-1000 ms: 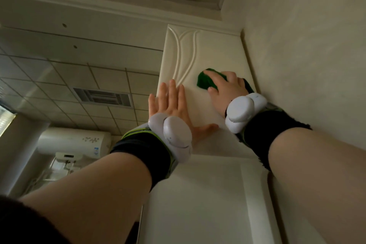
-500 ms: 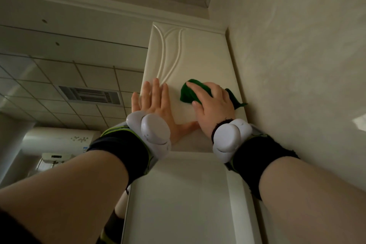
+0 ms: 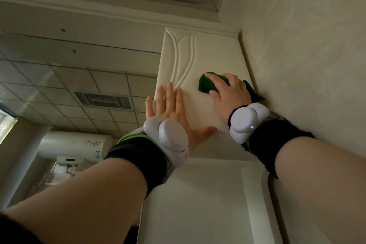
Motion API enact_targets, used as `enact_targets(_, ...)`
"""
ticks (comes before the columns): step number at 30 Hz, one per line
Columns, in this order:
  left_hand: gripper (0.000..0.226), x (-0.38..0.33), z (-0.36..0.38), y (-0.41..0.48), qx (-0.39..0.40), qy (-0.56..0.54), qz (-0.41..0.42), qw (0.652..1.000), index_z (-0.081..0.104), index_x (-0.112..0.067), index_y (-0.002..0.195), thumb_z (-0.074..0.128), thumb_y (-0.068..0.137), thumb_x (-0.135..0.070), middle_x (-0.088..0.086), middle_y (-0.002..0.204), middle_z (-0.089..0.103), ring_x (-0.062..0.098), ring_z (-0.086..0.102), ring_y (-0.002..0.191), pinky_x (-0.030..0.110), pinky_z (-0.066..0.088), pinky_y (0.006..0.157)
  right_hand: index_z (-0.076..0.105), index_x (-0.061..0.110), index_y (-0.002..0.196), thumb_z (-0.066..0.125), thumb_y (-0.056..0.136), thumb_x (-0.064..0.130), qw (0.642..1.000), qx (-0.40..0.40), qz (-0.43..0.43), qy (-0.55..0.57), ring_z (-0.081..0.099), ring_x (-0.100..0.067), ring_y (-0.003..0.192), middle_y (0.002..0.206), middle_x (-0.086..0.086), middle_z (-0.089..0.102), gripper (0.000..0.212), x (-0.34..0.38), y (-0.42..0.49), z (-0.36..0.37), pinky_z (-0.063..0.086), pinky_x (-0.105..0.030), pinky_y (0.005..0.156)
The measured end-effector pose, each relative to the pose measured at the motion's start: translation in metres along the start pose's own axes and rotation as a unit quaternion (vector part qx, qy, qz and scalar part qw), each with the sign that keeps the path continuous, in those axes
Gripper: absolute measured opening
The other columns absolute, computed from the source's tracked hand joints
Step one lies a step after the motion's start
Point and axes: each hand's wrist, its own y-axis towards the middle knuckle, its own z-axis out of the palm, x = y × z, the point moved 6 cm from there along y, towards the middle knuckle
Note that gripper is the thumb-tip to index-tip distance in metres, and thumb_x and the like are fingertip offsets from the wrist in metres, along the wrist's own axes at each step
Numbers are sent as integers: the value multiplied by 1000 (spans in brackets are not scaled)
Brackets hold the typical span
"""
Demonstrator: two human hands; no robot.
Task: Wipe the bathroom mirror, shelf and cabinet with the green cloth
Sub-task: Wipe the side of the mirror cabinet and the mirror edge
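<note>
Head view: the green cloth (image 3: 205,85) is pressed on the cabinet (image 3: 217,55) near the right wall (image 3: 297,65), gripped by the curled right hand (image 3: 229,93). The left hand (image 3: 170,107) is laid flat, fingers apart. Cabinet wiping is judged underway; a leftward sweep is needed.

One head view — tilted steeply upward, close against the cabinet (image 3: 208,61), ceiling (image 3: 59,89) beyond.

Dim, soft, even light.
We see pale daylight from the window (image 3: 6,124) at left; lines bow near the edges, lower corners blurred.
</note>
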Motion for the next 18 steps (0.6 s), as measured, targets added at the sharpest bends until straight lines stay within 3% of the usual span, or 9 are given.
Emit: enact_targets(18, 120, 1, 0, 0, -6, -11, -4, 1000, -11, -17, 148, 37, 64, -88, -1, 154, -24, 19, -26, 140, 41, -18, 110, 37, 36, 138, 41, 95, 27, 998, -3, 56, 15, 35, -34, 122, 140, -9, 33, 44, -16, 43, -3, 28, -38, 102)
